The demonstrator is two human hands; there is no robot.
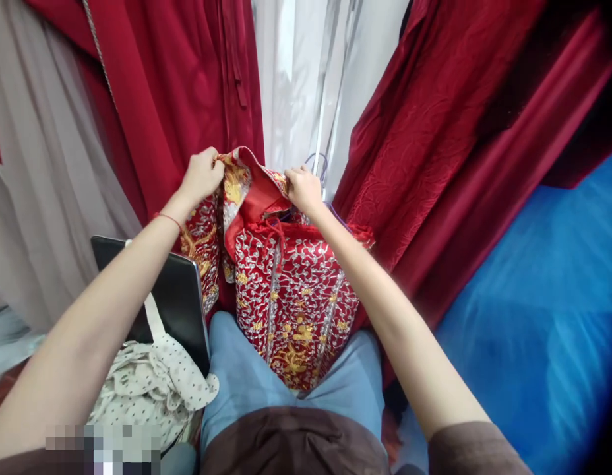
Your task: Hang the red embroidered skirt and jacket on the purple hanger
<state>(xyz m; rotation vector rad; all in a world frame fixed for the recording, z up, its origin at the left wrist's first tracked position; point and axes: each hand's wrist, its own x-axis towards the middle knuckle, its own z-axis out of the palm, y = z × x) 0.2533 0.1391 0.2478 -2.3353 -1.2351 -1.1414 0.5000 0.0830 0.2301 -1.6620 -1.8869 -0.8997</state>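
Both hands pinch the upper edge of a red jacket (pixel 206 254) embroidered in gold and silver. My left hand (pixel 204 173) is closed on its collar or shoulder edge, and my right hand (pixel 305 189) grips the same edge farther right. Between them the plain red lining shows. Below and in front of my legs hangs a matching red embroidered skirt (pixel 301 297) with a red drawstring tied at its waist. Behind my right hand, part of a purple hanger (pixel 322 161) is visible. My fingertips are partly hidden by the cloth.
Dark red gowns (pixel 182 86) hang at the left and more red garments (pixel 409 145) at the right, with white fabric (pixel 296 72) between. Blue tulle (pixel 548 310) fills the right side. A black flat panel (pixel 172 303) and a polka-dot cloth bag (pixel 148 382) are beside my left leg.
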